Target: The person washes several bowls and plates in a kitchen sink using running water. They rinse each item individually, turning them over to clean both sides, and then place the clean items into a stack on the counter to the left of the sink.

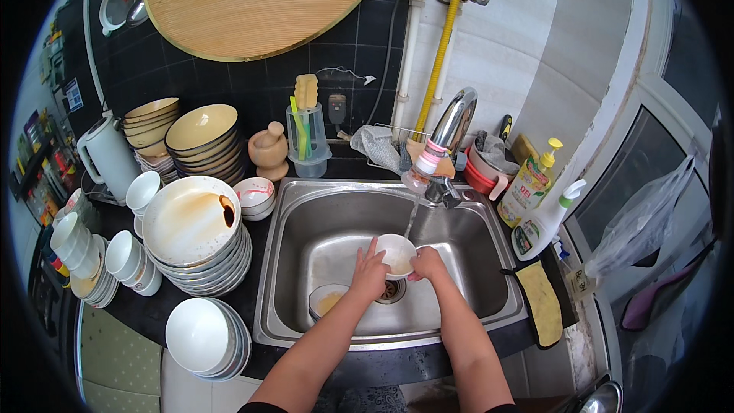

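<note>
A small white bowl (397, 253) is held over the stainless steel sink (321, 223), beneath the stream from the chrome faucet (456, 120). My left hand (370, 269) is at the bowl's left side, with fingers over its rim and partly inside. My right hand (427, 263) grips the rim on the right. Water runs down at the bowl's far edge. Below the bowl lies the sink drain (391, 290). Another bowl (328, 300), with something yellowish in it, rests at the sink's lower left, partly hidden by my left forearm.
Left of the sink stand stacked plates topped by a stained dish (192, 221), white bowls (200, 335) and cream bowls (203, 129). A wooden mortar (268, 152) is behind. At right are a dish soap bottle (527, 186), a spray bottle (542, 229) and a yellow cloth (541, 301).
</note>
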### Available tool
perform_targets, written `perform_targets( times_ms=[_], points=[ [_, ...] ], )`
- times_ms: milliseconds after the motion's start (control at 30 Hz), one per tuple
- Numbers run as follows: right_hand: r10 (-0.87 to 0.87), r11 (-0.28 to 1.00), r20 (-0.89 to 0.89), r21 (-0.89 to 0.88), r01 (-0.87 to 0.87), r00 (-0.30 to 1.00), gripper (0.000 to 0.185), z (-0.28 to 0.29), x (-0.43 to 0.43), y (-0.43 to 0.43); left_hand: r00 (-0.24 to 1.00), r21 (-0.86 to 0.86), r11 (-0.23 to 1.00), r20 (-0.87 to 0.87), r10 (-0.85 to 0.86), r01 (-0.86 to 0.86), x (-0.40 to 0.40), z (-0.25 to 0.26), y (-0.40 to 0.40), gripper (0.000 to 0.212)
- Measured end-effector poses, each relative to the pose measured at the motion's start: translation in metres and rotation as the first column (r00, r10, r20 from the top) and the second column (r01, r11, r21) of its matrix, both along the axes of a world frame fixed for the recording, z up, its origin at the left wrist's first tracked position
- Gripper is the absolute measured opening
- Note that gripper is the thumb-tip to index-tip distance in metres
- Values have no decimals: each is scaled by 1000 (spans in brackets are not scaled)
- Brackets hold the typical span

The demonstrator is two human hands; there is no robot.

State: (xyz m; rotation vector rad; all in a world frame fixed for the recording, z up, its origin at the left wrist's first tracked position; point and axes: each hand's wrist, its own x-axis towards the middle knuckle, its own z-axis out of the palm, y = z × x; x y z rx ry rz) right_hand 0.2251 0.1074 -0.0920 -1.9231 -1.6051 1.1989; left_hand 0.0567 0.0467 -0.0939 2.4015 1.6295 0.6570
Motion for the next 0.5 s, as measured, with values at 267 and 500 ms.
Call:
perform_targets(
  times_ms=[267,500],
  points=[
    [-51,930,-179,350,112,982,36,14,3,3,719,-435,888,664,204,149,4,-5,15,21],
    [164,684,38,716,-142,986,56,20,-29,-11,263,-562,771,825,500,300,6,-11,23,27]
  ],
)
